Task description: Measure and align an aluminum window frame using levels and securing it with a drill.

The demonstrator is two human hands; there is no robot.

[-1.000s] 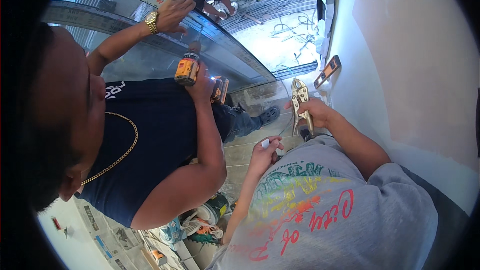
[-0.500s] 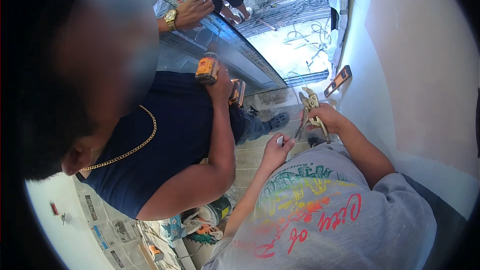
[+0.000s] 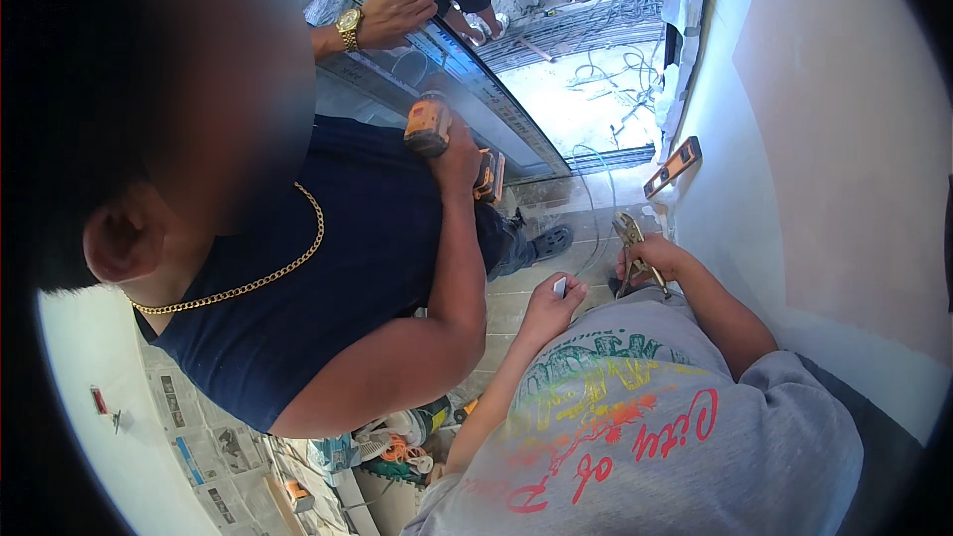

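Observation:
My right hand (image 3: 655,256) is wrapped round a pair of locking pliers (image 3: 627,230), held in front of my body with the jaws pointing away from me. My left hand (image 3: 548,308) is closed on a small white flat piece (image 3: 560,287), a little to the left of the pliers and apart from them. What this piece is, I cannot make out. Below both hands lies my grey printed shirt (image 3: 635,417).
A co-worker in a dark sleeveless top (image 3: 387,228) stands close on my left, holding a yellow cordless drill (image 3: 429,127) and resting a hand on a glazed frame (image 3: 486,89). An orange spirit level (image 3: 673,167) leans by the right wall. Tools and bags (image 3: 397,442) lie lower left.
My right hand has drawn the locking pliers down toward me and away from my left hand. The co-worker's drill has shifted slightly right.

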